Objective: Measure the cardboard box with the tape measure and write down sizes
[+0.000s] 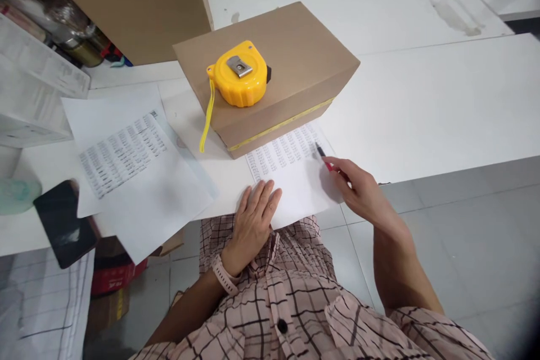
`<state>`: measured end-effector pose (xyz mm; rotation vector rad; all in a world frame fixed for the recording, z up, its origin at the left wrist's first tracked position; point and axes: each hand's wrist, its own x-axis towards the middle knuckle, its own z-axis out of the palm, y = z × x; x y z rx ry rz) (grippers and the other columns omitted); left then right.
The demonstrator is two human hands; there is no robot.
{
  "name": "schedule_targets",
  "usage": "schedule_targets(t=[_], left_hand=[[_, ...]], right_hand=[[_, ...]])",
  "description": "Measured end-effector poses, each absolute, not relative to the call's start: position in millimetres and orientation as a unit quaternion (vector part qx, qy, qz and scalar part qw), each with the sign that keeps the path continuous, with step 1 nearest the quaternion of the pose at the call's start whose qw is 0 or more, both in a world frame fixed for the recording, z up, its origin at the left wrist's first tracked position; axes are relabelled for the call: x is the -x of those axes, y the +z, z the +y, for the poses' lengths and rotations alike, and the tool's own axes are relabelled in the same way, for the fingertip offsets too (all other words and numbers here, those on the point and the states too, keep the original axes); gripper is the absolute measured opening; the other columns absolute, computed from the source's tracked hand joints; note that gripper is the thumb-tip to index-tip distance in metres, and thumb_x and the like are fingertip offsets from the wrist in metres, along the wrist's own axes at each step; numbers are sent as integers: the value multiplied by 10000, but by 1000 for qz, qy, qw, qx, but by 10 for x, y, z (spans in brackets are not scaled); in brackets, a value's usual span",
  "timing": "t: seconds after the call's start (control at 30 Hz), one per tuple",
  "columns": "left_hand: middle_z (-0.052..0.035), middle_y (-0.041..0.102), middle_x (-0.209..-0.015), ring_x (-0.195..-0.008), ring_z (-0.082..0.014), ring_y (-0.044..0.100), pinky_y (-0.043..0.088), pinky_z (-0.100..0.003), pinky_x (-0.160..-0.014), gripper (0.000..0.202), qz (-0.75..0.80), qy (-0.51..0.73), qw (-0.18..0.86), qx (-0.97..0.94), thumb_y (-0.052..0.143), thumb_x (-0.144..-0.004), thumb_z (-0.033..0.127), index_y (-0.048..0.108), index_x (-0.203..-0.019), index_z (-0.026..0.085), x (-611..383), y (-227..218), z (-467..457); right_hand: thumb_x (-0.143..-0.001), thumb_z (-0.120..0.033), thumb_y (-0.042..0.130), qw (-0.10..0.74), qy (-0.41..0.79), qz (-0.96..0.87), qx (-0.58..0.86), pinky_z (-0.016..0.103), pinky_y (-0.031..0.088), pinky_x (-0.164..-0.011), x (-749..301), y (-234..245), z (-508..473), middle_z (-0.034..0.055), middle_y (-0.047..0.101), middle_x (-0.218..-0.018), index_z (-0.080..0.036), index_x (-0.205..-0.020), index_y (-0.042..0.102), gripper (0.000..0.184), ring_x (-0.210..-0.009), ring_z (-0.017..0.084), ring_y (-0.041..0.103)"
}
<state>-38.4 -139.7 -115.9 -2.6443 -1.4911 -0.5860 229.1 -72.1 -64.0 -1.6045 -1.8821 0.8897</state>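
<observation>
L hand (253,215) grip spread flat on white printed paper sheet (297,188); R hand (358,191) pinches, prob., red-black pen (322,156).

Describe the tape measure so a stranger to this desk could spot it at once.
On the white table, find the smaller cardboard box lying on the printed sheets. The tape measure sits on its top: a rounded bright yellow case with a silver clip and a yellow strap dangling over the box's edge, unlike the flat papers and brown card around it.
</observation>
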Motion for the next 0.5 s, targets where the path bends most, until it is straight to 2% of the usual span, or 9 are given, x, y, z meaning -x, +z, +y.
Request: schedule_targets(t=[0.07,0.13,0.23,0.33,0.4,0.43,0.5], left_hand=[[-134,533,-1524,-1464,-291,429,320,-504,-1220,669,-487,-206,32,848,409,-829,-85,497,-1466,99,376,-1191,-1408],[-125,564,-1497,-1443,-281,459,334,-491,-1211,642,-491,-229,37,840,405,-842,-94,533,-1438,107,362,-1212,-1404],[-115,610,-1451,-1401,-269,511,366,-477,-1186,580,-494,-255,37,830,409,-871,-84,582,-1387,118,347,-1213,-1377],[-114,634,-1423,-1364,-271,548,383,-470,-1166,512,-494,-265,32,828,434,-903,-48,609,-1353,122,341,-1193,-1354],[-112,646,-1409,-1355,-272,555,378,-465,-1167,485,-498,-260,24,827,467,-918,-11,602,-1362,126,338,-1182,-1350],[-112,651,-1402,-1353,-271,556,372,-462,-1170,476,-500,-257,19,826,480,-922,8,598,-1368,128,337,-1180,-1351],[-112,650,-1403,-1358,-265,550,358,-459,-1181,474,-504,-256,15,825,483,-923,24,593,-1371,131,334,-1181,-1357]], right_hand=[[-1009,-314,472,346,508,-619,488,315,423,-572,-2257,-571,-730,45,610,-847,-296,-1231,681,305,-648,153,529],[-990,-311,518,429,627,-547,352,300,417,-533,-2174,-566,-746,17,602,-761,-331,-1161,707,255,-590,139,516],[-918,-303,646,476,689,-508,202,263,373,-473,-1954,-629,-748,-20,558,-660,-344,-1131,686,220,-539,129,478],[-824,-414,778,476,713,-486,172,251,319,-460,-1684,-679,-704,-61,454,-591,-301,-935,614,229,-507,116,384],[-858,-527,727,485,712,-463,208,252,296,-473,-1524,-686,-653,-81,354,-536,-267,-781,511,346,-490,110,305],[-906,-564,653,487,706,-457,235,254,302,-484,-1459,-686,-623,-85,335,-516,-259,-763,492,373,-483,110,294],[-975,-636,478,469,696,-462,286,268,372,-526,-1362,-684,-562,-68,430,-525,-256,-860,562,406,-491,121,385]])
